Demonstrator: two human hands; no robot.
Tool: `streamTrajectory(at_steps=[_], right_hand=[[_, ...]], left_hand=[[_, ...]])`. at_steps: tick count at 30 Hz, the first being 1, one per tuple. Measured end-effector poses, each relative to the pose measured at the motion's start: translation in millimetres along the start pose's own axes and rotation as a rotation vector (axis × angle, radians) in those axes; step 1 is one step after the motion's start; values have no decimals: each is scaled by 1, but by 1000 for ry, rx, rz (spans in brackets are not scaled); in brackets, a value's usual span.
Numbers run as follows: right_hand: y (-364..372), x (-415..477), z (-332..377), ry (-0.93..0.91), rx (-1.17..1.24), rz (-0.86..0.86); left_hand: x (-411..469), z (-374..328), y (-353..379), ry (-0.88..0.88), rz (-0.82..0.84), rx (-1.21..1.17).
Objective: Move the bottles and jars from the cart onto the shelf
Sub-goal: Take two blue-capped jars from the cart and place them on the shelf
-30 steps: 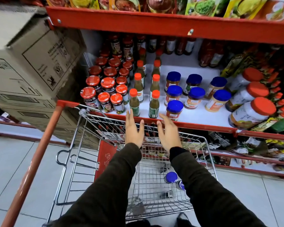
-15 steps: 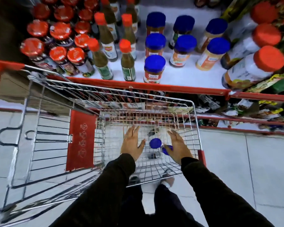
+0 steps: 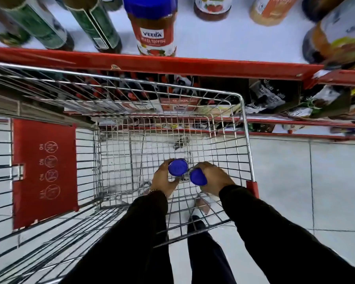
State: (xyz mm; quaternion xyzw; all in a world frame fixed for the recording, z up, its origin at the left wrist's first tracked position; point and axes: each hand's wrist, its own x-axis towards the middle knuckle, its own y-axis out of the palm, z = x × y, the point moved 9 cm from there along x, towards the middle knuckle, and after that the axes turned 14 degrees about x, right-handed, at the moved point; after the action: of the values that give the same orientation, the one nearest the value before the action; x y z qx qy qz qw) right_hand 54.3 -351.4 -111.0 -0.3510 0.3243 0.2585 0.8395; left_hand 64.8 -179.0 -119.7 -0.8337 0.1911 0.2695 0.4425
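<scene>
Two jars with blue lids sit at the bottom of the wire cart (image 3: 244, 128). My left hand (image 3: 164, 179) wraps around the left jar (image 3: 177, 167), whose lid faces up. My right hand (image 3: 214, 178) grips the right jar (image 3: 198, 177), which tilts to the left. Both jar bodies are hidden by my fingers. Above the cart is the white shelf (image 3: 223, 50) with a red front edge, where a blue-lidded Veeba jar (image 3: 155, 31) stands at the front.
Green bottles (image 3: 98, 27) stand on the shelf to the left of the Veeba jar, more jars to its right. A large jar (image 3: 336, 35) lies at the far right. The cart's red flap (image 3: 43, 171) is on the left. Packets fill the lower shelf (image 3: 275, 97).
My head has dropped closer to the cart. Both hands have gone from open beside the blue lids to closed around the two jars.
</scene>
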Motion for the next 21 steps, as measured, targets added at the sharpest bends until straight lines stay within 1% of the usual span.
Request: streamTrajectory(at_steps=[4,8,13,19,21], right_hand=[[-6,4,1,-22,-9,-77],[-18,-9,1,1,84,-148],[-38,-44,21,-33,189,-205],[-72,-98,50,-155,329,-275],[-88,-115,59,-188,384,-312]], left_hand=[[9,1,-1,-46,-40,-88],[-2,1,-19,-38,-85,-118],[-36,-4,-57,-47,-140,-257],[-79,-28,-110,-68,-236,-490],[-93,-41,-126,-48,-276,-531]])
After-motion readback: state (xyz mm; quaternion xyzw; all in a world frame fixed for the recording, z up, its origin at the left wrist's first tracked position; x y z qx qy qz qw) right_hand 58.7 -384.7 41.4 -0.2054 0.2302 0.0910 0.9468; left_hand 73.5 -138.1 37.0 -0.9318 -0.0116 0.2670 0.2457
